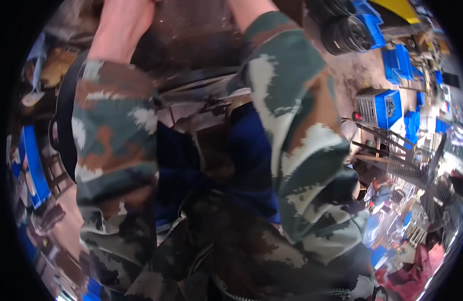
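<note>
Past the bench's (196, 30) near edge, left wrist (121, 32) and right wrist (250, 7) are extended; grip and bench axis cannot be told.

Camouflage covers the left sleeve (116, 140) and the right sleeve (301, 130): green, rust-brown and pale grey patches with jagged, pixel-like edges. The jacket front (231, 238) carries a similar print, darker, with silvery zip teeth (236, 297). The trousers (249, 145) are deep navy blue. Between the sleeves, the upper surface (194, 35) is dark brown with small pale flecks. Rightward, 2 ribbed tubs (344, 37) are black, a panel (399, 10) bright yellow, the bins (398, 64) vivid blue, a crate (383, 109) blue with pale grey gridwork, a knob (357, 116) red, a cloth (409, 276) maroon.
</note>
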Action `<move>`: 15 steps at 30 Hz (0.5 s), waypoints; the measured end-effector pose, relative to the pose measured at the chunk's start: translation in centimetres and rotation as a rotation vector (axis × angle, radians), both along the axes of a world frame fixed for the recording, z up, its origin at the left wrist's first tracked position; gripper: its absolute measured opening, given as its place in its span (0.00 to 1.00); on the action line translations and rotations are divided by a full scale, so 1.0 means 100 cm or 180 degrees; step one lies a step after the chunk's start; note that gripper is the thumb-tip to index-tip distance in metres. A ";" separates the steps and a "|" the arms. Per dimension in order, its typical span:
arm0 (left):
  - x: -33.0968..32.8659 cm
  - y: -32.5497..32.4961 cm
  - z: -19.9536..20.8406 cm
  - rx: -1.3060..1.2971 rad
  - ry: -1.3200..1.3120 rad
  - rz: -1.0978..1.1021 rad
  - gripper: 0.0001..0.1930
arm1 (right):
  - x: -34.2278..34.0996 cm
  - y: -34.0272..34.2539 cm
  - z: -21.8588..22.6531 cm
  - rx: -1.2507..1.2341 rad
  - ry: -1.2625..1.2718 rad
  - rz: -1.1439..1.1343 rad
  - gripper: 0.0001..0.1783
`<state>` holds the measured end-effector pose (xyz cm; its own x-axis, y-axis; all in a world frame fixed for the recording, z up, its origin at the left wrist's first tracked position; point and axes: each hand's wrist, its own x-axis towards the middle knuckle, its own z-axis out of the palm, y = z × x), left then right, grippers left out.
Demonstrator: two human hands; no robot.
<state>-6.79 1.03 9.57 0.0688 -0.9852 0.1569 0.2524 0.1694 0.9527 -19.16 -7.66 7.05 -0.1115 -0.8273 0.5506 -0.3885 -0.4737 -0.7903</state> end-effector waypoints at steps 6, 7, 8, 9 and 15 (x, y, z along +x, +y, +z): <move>0.023 0.004 -0.034 0.0578 -0.0090 -0.0022 0.14 | 0.010 -0.005 -0.006 0.0466 -0.0467 0.0428 0.10; 0.023 0.005 -0.037 0.0586 -0.0135 0.0002 0.13 | 0.008 -0.005 -0.007 0.0420 -0.0440 0.0426 0.10; 0.024 0.004 -0.039 0.0558 -0.0173 0.0009 0.13 | 0.008 -0.007 -0.007 0.0461 -0.0375 0.0480 0.11; 0.023 0.005 -0.040 0.0553 -0.0211 0.0004 0.13 | 0.006 -0.008 -0.008 0.0480 -0.0374 0.0485 0.11; 0.019 0.007 -0.033 0.0555 -0.0363 -0.0015 0.12 | 0.004 -0.008 -0.009 0.0262 -0.0310 0.0493 0.17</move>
